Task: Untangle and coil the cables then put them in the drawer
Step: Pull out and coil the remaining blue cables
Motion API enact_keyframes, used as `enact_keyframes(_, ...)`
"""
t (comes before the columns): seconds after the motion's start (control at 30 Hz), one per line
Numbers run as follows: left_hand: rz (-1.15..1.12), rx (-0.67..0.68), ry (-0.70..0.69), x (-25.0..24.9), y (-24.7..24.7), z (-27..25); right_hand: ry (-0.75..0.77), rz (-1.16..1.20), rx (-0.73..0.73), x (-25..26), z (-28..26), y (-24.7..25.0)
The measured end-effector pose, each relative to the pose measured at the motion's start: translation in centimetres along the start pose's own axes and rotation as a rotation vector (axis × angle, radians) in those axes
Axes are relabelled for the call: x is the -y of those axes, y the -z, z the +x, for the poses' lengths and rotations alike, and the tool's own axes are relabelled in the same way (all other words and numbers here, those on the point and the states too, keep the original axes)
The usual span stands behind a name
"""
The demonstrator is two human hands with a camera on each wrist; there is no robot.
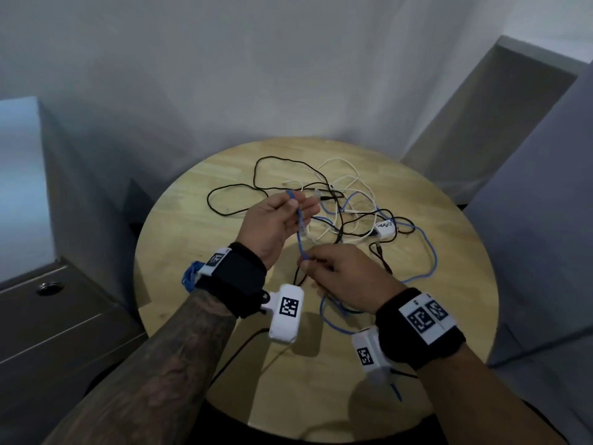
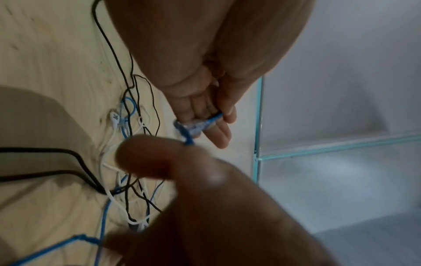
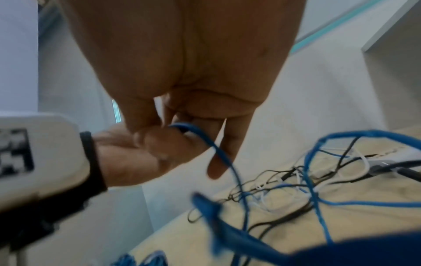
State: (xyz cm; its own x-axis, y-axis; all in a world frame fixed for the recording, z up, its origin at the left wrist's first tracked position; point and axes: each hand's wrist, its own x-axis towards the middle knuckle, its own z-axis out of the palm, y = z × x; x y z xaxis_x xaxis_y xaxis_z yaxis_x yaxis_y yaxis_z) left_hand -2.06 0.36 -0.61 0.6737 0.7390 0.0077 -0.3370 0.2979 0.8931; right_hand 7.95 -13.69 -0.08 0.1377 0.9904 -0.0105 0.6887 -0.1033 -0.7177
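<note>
A tangle of black cable (image 1: 231,187), white cable (image 1: 346,178) and blue cable (image 1: 300,232) lies on a round wooden table (image 1: 192,252). My left hand (image 1: 276,220) is held palm up above it, and the thumb holds the blue cable (image 2: 198,126) against the fingers. A bunch of blue loops (image 1: 189,279) hangs beside that wrist. Just below, my right hand (image 1: 340,274) pinches the same blue cable (image 3: 218,151) between thumb and forefinger. The rest of the blue cable trails under the right hand and loops back into the tangle.
A small white plug block (image 1: 385,229) sits in the tangle at the right. A grey cabinet (image 1: 48,316) with a round knob stands left of the table. Grey furniture (image 1: 545,220) stands to the right, and a white wall is behind.
</note>
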Motion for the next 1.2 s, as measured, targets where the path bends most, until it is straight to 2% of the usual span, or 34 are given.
enact_keyframes(0.07,0.083,0.005,-0.054,0.1,-0.4,-0.2,0.027,0.028,-0.017,0.4,-0.2,0.8)
enact_keyframes(0.13,0.261,0.026,-0.071,0.2,-0.7,-0.3,0.083,0.017,-0.139,0.5,-0.1,1.7)
enact_keyframes(0.23,0.482,0.24,0.012,0.8,-1.3,-1.1,0.117,0.054,-0.396,-0.2,0.3,3.2)
enact_keyframes(0.3,0.443,0.308,0.135,0.8,-2.1,-1.8,0.101,0.047,-0.496,-0.9,0.6,3.7)
enact_keyframes(0.4,0.283,0.319,0.263,0.1,-2.7,-2.1,0.076,0.08,-0.534,-2.1,0.8,3.9)
enact_keyframes(0.5,0.138,0.374,0.319,-0.8,-2.1,-2.2,0.019,0.148,-0.472,-3.0,1.2,3.6)
enact_keyframes(0.57,-0.015,0.35,0.314,-1.1,-1.9,-2.2,-0.031,0.268,-0.369,-2.9,1.4,3.1)
enact_keyframes(0.63,-0.184,0.256,0.273,-1.3,-1.8,-2.0,-0.082,0.365,-0.231,-2.4,1.3,2.3)
enact_keyframes(0.7,-0.299,0.135,0.194,-1.4,-1.2,-1.4,-0.132,0.335,-0.048,-1.7,0.8,1.3)
enact_keyframes(0.77,-0.327,0.029,0.136,-1.5,-0.4,-0.7,-0.162,0.306,0.075,-0.8,0.2,0.5)
enact_keyframes(0.9,-0.15,-0.031,0.048,-1.0,0.6,-0.6,-0.104,0.23,0.031,0.3,0.0,0.9)
enact_keyframes(1.0,0.195,-0.03,-0.087,-0.6,0.4,-0.8,-0.021,0.135,-0.11,0.8,-0.5,2.0)
enact_keyframes(1.1,0.542,0.075,-0.155,-0.6,-0.2,-1.2,0.005,0.233,-0.298,1.3,-0.6,3.0)
enact_keyframes(1.13,0.585,0.143,-0.141,-0.5,-0.5,-1.4,0.025,0.197,-0.363,1.2,-0.4,3.3)
enact_keyframes(1.2,0.545,0.246,-0.028,-0.2,-1.2,-1.9,0.056,0.135,-0.462,0.7,0.0,3.7)
